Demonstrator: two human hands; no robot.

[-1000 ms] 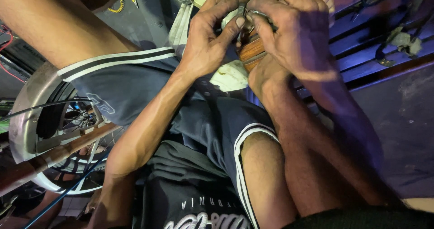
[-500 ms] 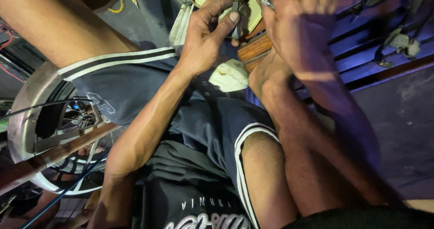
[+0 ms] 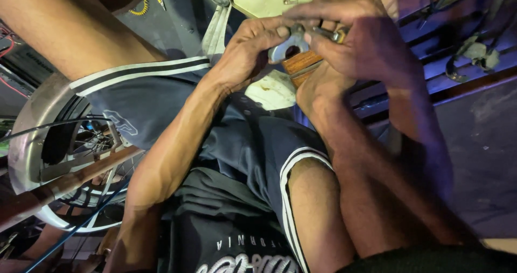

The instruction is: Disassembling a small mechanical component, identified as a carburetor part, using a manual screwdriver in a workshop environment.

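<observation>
Left hand pinches a small grey metal bracket, thumb and forefinger closed on its upper edge; the piece has a rounded cut-out and sits upright between both hands, in front of the chest and above the knees. Right hand is closed on a slim metal tool, shiny, its tip meeting the top of the bracket right at the left thumb. Whether the tip sits in a screw or fastener cannot be told; the contact point is too small and partly hidden by fingers. Both hands are dark with grime. Just below the bracket, touching or nearly touching it, a brown wooden block shows between the wrists. Judgement on progress: the fitting work on the bracket looks mid-way, since tool and part are engaged and neither is set down; nothing shows the piece finished or mounted anywhere. Far side, a pale green tray holds several small loose metal bits, which suggests more parts remain to be dealt with. Near the knees lies a pale crumpled cloth. Left of the scene, a wheel with a chrome mudguard and spokes. Right, dark cables over a purple-lit slatted surface. The person sits, wearing dark striped shorts.
</observation>
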